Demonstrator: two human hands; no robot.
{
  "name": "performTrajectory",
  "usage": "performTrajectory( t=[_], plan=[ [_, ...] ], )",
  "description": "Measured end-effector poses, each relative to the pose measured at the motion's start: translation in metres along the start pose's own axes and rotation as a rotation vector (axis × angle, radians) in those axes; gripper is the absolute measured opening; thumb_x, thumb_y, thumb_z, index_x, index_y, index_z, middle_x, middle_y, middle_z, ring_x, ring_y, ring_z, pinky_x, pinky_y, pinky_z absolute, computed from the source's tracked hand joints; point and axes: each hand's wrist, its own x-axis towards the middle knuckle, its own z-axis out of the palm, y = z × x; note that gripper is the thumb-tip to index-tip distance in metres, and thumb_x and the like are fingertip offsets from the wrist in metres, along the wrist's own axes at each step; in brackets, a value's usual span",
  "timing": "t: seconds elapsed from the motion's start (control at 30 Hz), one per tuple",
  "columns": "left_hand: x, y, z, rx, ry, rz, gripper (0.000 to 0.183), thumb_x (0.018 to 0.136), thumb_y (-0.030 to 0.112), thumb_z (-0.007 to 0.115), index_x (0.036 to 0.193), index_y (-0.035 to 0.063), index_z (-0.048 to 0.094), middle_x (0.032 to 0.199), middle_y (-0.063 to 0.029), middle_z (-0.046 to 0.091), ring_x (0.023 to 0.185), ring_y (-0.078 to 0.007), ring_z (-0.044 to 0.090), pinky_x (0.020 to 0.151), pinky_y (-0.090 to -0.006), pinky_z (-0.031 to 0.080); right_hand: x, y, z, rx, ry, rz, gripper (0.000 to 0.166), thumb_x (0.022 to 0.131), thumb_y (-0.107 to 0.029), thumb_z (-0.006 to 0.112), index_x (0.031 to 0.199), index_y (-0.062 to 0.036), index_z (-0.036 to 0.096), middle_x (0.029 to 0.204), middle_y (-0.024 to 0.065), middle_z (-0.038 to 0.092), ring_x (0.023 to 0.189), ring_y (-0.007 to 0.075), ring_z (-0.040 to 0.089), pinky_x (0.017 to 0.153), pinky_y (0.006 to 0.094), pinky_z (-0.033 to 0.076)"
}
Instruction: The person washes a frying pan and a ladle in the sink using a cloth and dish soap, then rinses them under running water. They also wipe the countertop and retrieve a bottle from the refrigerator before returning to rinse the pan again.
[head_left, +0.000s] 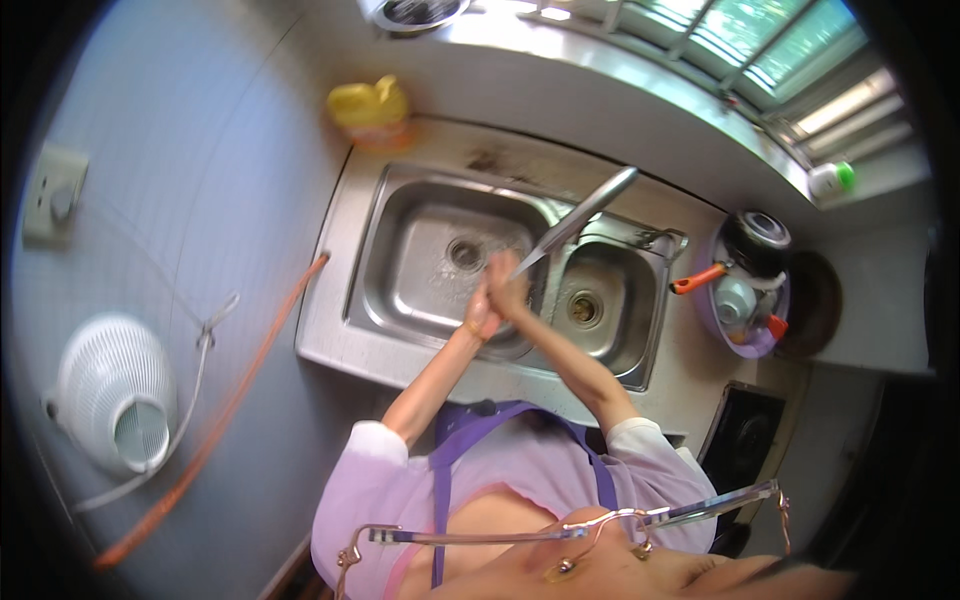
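Observation:
Over the large left basin (409, 247) of a stainless steel double sink, my two hands are pressed together beneath the tap spout (581, 214). My left hand (481, 309) is lower in the view, with a thin band at its wrist. Against it lies my right hand (508, 289), its fingers blurred. No object shows in either hand, though their palms are hidden. Water runs at the spout's tip and splashes around the drain (466, 255). The smaller right basin (600, 292) has its own drain strainer (584, 309).
A yellow jug (369, 112) stands behind the sink. At right, a purple basin (705, 300) holds a black-lidded pot (757, 238), bowls and orange-handled utensils. A white plastic basket (116, 390) and an orange hose (225, 420) hang along the left wall. A stove (742, 427) sits at lower right.

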Motion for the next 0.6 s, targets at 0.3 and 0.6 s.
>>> performTrajectory(
  t=[0.3, 0.6],
  plan=[
    [-0.002, 0.005, 0.030, 0.054, 0.006, 0.027, 0.034, 0.093, 0.040, 0.035, 0.106, 0.0109, 0.048, 0.102, -0.0056, 0.053, 0.097, -0.0216, 0.053, 0.086, -0.0373, 0.044, 0.022, 0.002, -0.024, 0.436, -0.152, 0.496, 0.029, 0.082, -0.033, 0.053, 0.079, -0.0038, 0.055, 0.075, 0.0204, 0.059, 0.076, 0.0404, 0.057, 0.064, 0.0464, 0.043],
    [0.026, 0.008, -0.040, -0.061, -0.499, -0.078, 0.034, 0.092, 0.037, 0.040, 0.110, 0.0090, 0.049, 0.102, -0.0043, 0.054, 0.097, -0.0223, 0.052, 0.086, -0.0387, 0.043, 0.012, -0.003, -0.019, 0.482, -0.307, 0.451, 0.031, 0.080, -0.038, 0.053, 0.078, -0.0079, 0.058, 0.075, 0.0167, 0.059, 0.076, 0.0377, 0.058, 0.065, 0.0452, 0.044]
  ],
)
